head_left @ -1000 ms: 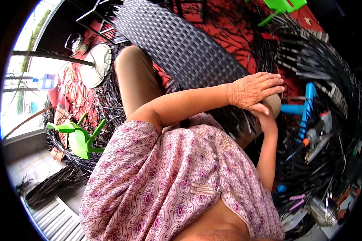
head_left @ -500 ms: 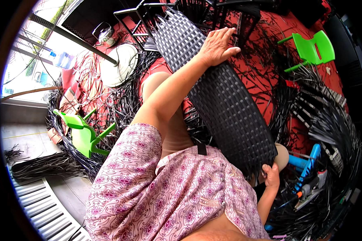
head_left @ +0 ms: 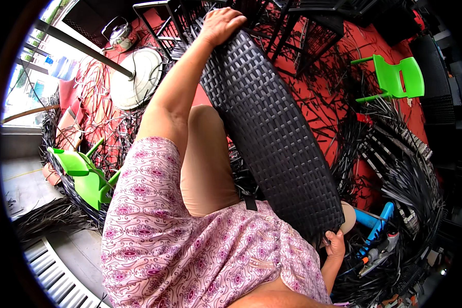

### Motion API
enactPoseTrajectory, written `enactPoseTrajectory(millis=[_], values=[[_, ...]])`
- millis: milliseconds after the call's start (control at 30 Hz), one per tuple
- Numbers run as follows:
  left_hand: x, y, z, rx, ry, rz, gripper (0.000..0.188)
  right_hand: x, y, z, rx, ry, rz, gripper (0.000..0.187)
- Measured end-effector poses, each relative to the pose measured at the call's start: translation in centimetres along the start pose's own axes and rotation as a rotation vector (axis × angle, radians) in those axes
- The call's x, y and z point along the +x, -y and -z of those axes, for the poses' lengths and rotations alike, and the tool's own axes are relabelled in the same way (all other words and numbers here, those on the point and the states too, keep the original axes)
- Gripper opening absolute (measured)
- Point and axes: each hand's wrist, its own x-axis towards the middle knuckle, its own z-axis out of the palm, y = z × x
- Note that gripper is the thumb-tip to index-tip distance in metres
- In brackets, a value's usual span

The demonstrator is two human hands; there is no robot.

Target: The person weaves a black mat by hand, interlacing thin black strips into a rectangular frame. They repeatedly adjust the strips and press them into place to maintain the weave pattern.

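A long dark woven panel (head_left: 277,128) of flat plastic strips slants across my lap, from the far middle down to my right knee. My left hand (head_left: 222,24) lies on its far end, fingers stretched out to the right; the end under the palm is hidden. At the near right corner, my right hand (head_left: 334,244) has its fingers closed, with the thumb against the strip ends there. The panel's surface is shiny and slightly curved. Loose strip ends stick out past its near edge.
Green chairs stand at the left (head_left: 90,179) and at the right (head_left: 400,77). Bundles of dark strips (head_left: 408,164) and a blue-framed tool (head_left: 380,226) lie at the right. Black metal frames (head_left: 313,41), a kettle (head_left: 120,36) and a round white base (head_left: 138,77) stand farther off.
My left hand has slid away from me and leftward along the panel to its far end. The panel seems larger and more curved. My right hand stays at the near corner.
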Motion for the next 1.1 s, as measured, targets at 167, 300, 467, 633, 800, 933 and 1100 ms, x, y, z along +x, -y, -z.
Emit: enactPoseTrajectory(millis=[167,300,467,633,800,933,1100], values=[[-1.5,2.3,-1.5,0.083,0.148,0.474,0.046,-0.1,-0.3,1.2,-0.065,-0.026,-0.048,0.063],[-3.8,1.9,0.3,0.13,-0.223,0.874,0.06,-1.5,2.3,1.3,-0.262,-0.019,0.043,0.06],[-15.8,-0.7,4.3,-0.071,-0.18,0.882,0.048,-4.0,9.9,0.9,-0.706,-0.235,0.464,0.076],[-18.9,-9.4,10.6,-1.03,0.15,1.273,0.046,1.2,13.0,-6.3,-0.637,-0.153,0.624,0.048],[-15.7,-15.4,16.9,-0.64,0.227,0.97,0.049,6.0,10.0,-12.1,-1.116,-0.074,0.991,0.03],[-14.8,-17.7,18.7,-0.515,0.259,0.844,0.047,5.9,8.5,-11.7,-1.014,-0.124,1.084,0.027],[-14.7,-20.8,19.4,-0.327,0.216,0.773,0.048,5.3,7.6,-10.1,-0.942,-0.104,1.118,0.029]])
